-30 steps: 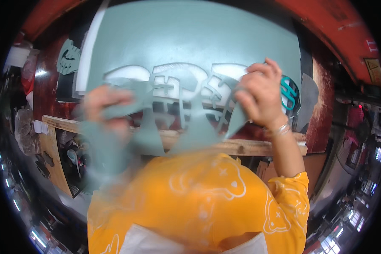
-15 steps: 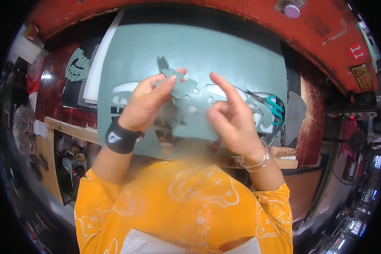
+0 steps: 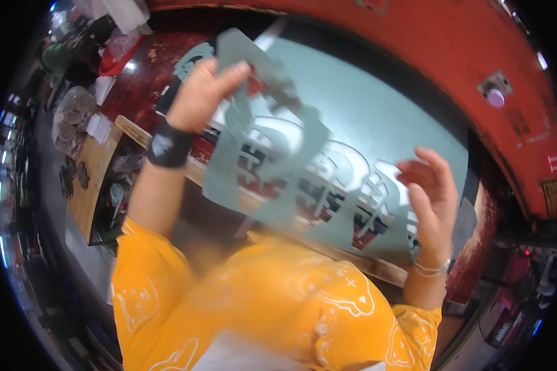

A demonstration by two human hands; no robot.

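My left hand point(image 3: 201, 96) is raised at the far left of the table, its thumb and fingers pinching a thin grey-green sheet point(image 3: 244, 49) with ragged cut edges. Motion smears that sheet; whether it joins the larger one cannot be told. Beneath it the large grey-green sheet point(image 3: 220, 179) has several shaped cut-outs along its near side, with white and dark red showing through them. Over the right end of this sheet, my right hand point(image 3: 436, 201) is open, fingers apart and curved, with nothing in it.
Grey-green cut pieces point(image 3: 195, 59) lie at the left. A red machine beam point(image 3: 439, 46) spans the far side. A wooden edge point(image 3: 377, 269) runs along the near side, and a crumpled clear bag point(image 3: 74, 117) sits at the left.
The view has turned, tilting the table. My left hand has moved left and up, with sheet material in it. My right hand has moved right. The teal-handled scissors no longer show.
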